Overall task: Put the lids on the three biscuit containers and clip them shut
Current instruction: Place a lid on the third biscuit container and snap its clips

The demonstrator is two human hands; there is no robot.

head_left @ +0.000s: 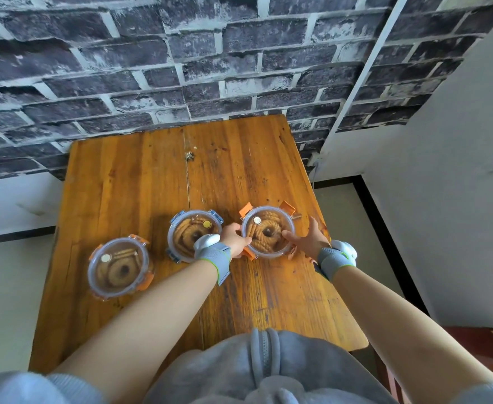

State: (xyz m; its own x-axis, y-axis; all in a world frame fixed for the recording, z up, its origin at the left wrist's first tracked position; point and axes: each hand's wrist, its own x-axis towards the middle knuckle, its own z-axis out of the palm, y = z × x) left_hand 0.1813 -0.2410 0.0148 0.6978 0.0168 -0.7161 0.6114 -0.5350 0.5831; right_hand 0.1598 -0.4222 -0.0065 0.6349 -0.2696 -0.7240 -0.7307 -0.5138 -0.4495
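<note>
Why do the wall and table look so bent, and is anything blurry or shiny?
Head view: the wide-angle lens bows the brick wall and splays the table edges; daylight is soft, with faint shadows under the arms; the clear lids show a mild sheen, as on the left container; the grey top nearest the camera looks soft.

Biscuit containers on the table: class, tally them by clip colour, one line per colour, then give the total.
Orange clips: 2, the left container and the right container
Blue clips: 1, the middle container
Total: 3
</note>
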